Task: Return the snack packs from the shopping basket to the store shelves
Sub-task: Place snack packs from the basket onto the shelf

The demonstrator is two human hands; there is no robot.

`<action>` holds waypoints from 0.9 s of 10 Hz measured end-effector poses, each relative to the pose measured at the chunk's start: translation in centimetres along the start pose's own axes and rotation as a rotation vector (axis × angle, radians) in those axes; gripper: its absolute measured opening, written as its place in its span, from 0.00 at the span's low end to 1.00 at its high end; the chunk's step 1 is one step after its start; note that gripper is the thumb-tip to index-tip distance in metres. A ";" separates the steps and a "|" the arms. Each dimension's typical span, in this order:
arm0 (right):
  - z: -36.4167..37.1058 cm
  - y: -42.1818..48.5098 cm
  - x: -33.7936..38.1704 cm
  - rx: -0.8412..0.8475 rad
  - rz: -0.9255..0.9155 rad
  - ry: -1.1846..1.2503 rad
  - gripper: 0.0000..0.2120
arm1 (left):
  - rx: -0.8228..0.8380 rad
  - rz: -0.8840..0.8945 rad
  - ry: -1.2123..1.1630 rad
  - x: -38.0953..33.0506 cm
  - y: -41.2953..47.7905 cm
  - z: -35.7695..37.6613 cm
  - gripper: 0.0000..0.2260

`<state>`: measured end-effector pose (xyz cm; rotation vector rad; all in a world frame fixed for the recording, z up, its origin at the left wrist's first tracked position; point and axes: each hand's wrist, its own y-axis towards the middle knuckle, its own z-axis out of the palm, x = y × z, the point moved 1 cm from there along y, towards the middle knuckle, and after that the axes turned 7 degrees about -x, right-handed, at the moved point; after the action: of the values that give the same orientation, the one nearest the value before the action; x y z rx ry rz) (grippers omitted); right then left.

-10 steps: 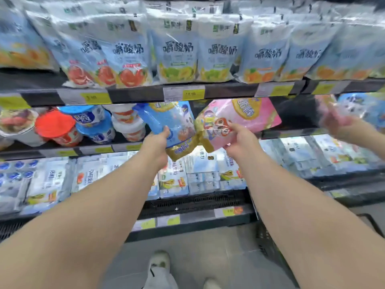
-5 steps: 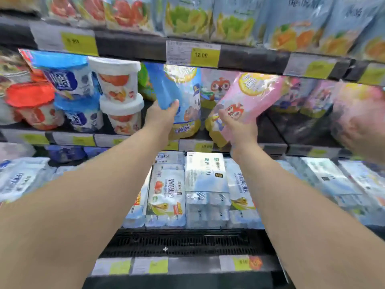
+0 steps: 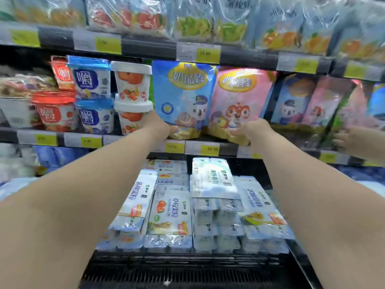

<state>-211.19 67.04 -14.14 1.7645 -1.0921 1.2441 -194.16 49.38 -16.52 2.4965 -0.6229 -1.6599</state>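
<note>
A blue snack pack (image 3: 183, 94) with a koala picture stands upright on the middle shelf (image 3: 212, 148). My left hand (image 3: 158, 127) grips its lower left corner. Beside it on the right stands a pink snack pack (image 3: 239, 97) with a squirrel picture, leaning slightly. My right hand (image 3: 252, 130) holds its bottom edge. The two packs touch each other. The shopping basket is out of view.
Yogurt cups (image 3: 131, 97) stand stacked just left of the blue pack. More blue and pink packs (image 3: 308, 101) fill the shelf to the right, where another person's hand (image 3: 354, 142) reaches in. Fruit pouches (image 3: 208, 21) hang above; yogurt multipacks (image 3: 208, 201) lie below.
Both hands pushed the two packs forward onto the middle shelf and stood them upright side by side. My view moved closer to the shelf.
</note>
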 end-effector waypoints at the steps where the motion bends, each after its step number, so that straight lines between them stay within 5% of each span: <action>1: 0.1 1.3 -1.2 -0.072 -0.119 -0.015 0.21 | -0.174 0.083 0.060 0.1 -1.1 0.7 0.27; 3: 0.9 3.2 -2.6 -0.211 -0.163 0.042 0.19 | -0.539 0.371 0.179 -0.1 -5.1 3.0 0.37; 4: 1.5 3.1 -2.1 -0.337 -0.130 -0.088 0.32 | -0.440 0.483 0.384 -1.4 -5.4 4.6 0.39; 5: 2.2 1.7 -2.1 -0.640 -0.202 -0.297 0.48 | -0.320 0.442 0.537 -2.7 -4.5 6.3 0.42; 6: 4.0 1.3 -1.9 -0.597 -0.422 -0.444 0.52 | -0.230 0.347 0.578 -3.3 -2.9 7.6 0.41; 7: 4.9 2.4 -1.1 -0.410 -0.360 -0.498 0.53 | -0.178 0.296 0.566 -3.7 -0.8 8.4 0.40; 9: 6.5 5.3 -0.6 -0.326 -0.354 -0.550 0.45 | -0.116 0.260 0.570 -2.4 3.9 9.0 0.41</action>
<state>-213.86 59.28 -16.22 1.9738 -1.1287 0.3466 -204.15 48.15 -17.05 2.4942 -0.7095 -0.8132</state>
